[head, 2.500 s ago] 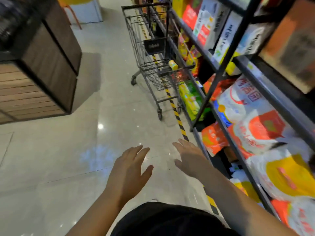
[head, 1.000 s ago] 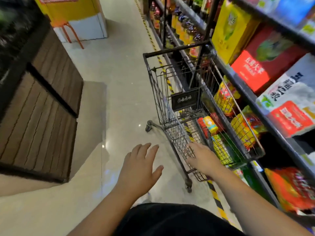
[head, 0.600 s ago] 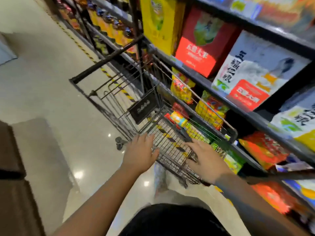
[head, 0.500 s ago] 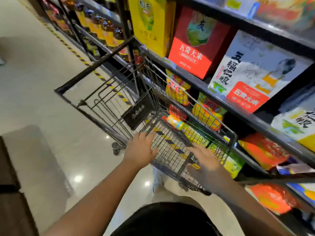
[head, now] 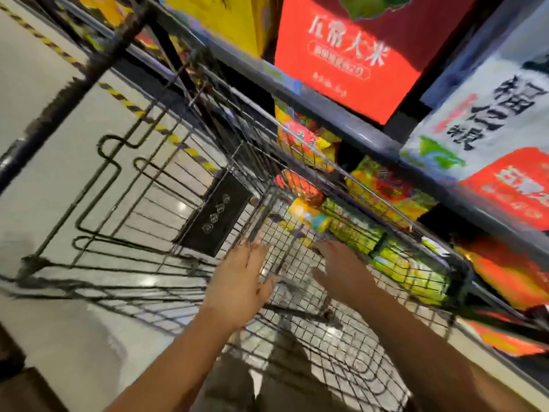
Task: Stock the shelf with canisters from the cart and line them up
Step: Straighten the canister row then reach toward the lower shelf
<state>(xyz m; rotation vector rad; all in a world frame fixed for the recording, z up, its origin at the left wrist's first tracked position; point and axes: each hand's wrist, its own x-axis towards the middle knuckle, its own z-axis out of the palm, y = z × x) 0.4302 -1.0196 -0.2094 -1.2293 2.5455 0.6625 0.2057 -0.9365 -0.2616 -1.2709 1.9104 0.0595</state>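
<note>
Blurred head view down into grey wire shopping cart [head: 341, 337]. L hand [head: 240, 281] flat over cart mesh, fingers straight & spread, gripping nothing. R hand [head: 344, 272] just beside it, also spread wide, nothing held. Just beyond R fingertips, lying on its side in cart: small yellow-orange cylindrical canister [head: 309, 214]. Black placard [head: 217, 215] ahead-left of L hand. Farther beyond both hands, dark metal shelf [head: 341, 120] w/ red cardboard box [head: 347, 55] & white printed sack [head: 490, 120].
</note>
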